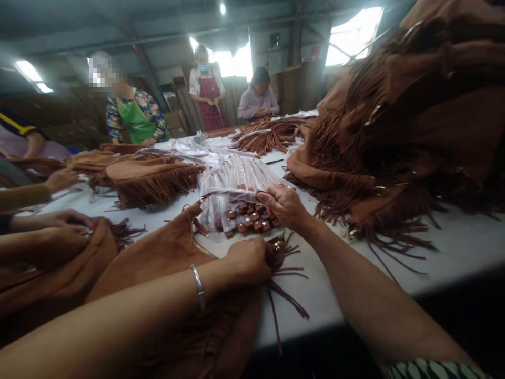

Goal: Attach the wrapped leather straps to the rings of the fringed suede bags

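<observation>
A brown suede fringed bag lies in front of me at the table's edge. My left hand, with a silver bangle on the wrist, is closed on the bag's right corner, beside metal hardware and loose fringe. Just above it, my right hand is closed on the end of a strap wrapped in clear plastic. That strap stretches left to the bag's other corner. Beneath and behind it lie several plastic-wrapped straps with brown ends bunched together.
A tall heap of brown fringed bags rises on the right. More bags and a bundle of brown straps lie across the white table. Co-workers' hands handle another bag at left. Several people stand or sit beyond the table.
</observation>
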Available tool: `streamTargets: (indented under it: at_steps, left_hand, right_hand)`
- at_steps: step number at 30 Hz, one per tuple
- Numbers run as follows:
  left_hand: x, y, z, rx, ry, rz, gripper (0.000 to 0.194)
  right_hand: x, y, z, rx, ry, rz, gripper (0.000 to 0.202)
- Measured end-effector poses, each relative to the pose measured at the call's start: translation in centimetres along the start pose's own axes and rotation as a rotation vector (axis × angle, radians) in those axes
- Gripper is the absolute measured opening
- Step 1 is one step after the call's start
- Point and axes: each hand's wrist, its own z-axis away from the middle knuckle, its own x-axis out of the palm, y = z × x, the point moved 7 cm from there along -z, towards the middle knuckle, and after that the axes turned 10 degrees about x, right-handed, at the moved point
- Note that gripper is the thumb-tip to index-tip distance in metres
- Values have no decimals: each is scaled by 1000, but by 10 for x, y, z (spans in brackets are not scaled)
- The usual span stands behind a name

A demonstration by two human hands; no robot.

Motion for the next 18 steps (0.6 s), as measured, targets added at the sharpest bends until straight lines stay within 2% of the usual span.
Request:
streamTargets:
  at_steps: [2, 4, 6, 8, 10, 14, 16, 18]
  left_hand:
    - [-1, 0, 0, -8, -42, 61, 15]
    - [-11, 8, 5, 23, -50, 198, 26]
    - [-22, 16, 14, 65, -61, 507, 42]
    - [-33, 18, 26, 94, -91, 865, 50]
    - [-45, 9, 36, 94, -80, 1052, 47]
    - [-61, -26, 43, 46, 63, 1122, 37]
    - [-60, -38, 42, 5, 107, 1195, 44]
    - [-51, -43, 41, -43, 68, 1282, 56]
  right_hand:
    - [-7, -3, 4, -18, 21, -115, 40]
    - [-12, -9, 7, -37, 7, -261, 40]
    - [-13, -15, 10, -24, -61, -404, 38]
    - [-8, -19, 13, 27, -168, -503, 36]
    - [-1, -22, 16, 81, -267, -549, 34]
    - [9, -23, 19, 167, -335, -628, 36]
    - [13, -23, 19, 197, -332, -661, 36]
    - [19, -26, 20, 188, -332, -656, 36]
